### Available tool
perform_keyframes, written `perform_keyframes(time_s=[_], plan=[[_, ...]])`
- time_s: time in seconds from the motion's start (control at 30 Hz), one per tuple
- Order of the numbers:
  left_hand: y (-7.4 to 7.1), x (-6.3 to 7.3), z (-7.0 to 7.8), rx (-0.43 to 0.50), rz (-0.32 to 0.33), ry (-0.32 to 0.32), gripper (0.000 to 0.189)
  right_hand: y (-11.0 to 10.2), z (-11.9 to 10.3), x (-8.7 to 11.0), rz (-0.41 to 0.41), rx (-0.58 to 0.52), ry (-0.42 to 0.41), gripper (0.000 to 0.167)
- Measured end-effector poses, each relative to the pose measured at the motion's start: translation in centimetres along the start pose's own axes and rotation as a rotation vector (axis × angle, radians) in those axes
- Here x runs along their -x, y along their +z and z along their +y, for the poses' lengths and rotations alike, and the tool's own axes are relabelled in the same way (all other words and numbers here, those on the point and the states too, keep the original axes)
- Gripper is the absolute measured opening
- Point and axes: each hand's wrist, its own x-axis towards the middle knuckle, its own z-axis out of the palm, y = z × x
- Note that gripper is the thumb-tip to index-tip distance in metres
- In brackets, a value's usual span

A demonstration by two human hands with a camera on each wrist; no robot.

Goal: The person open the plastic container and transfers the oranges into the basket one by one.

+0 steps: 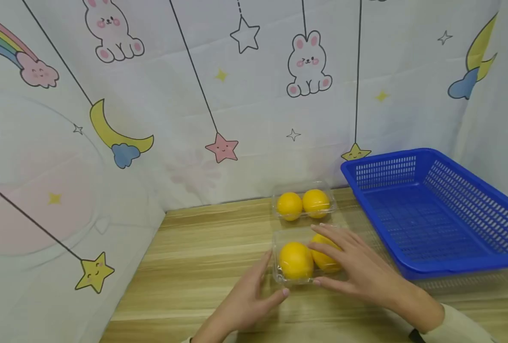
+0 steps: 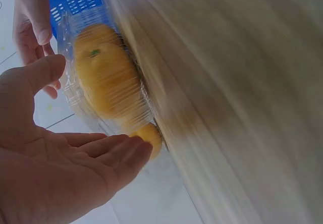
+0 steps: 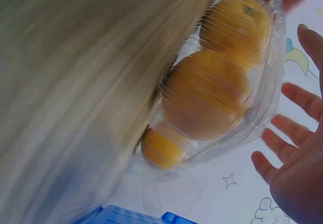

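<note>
Two oranges sit in a clear plastic box (image 1: 294,281) on the wooden table, one orange (image 1: 296,261) at its left and another orange (image 1: 326,252) at its right, partly covered from view. At the box's left side is my left hand (image 1: 247,297), thumb and fingers spread around the near corner. My right hand (image 1: 359,267) spreads over the right end of the box. In the right wrist view, the right hand's fingers (image 3: 290,128) are apart and relaxed beside the clear wall. Whether either hand touches the plastic cannot be told for certain.
Behind stands a second clear box (image 1: 304,216) with two oranges, close to the cloth backdrop (image 1: 254,109) printed with rabbits and stars. A large blue plastic basket (image 1: 408,267) with slotted walls stands on the right of the table (image 1: 185,267).
</note>
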Motion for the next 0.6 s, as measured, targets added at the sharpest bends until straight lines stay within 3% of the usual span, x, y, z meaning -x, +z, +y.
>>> perform_keyframes(time_s=[0.2,0.4,0.6], plan=[[-0.43,0.11,0.15,0.07,-0.01,-0.034,0.071,0.12,-0.13,-0.47,0.044,-0.029,-0.106,0.029],[-0.78,0.03,0.19,0.12,-0.035,-0.076,0.038,0.15,-0.41,-0.8,0.057,-0.031,-0.186,0.029],[-0.91,-0.17,-0.06,0.262,-0.099,-0.131,0.033,0.25,-0.76,-0.91,0.067,-0.04,-0.241,0.028]])
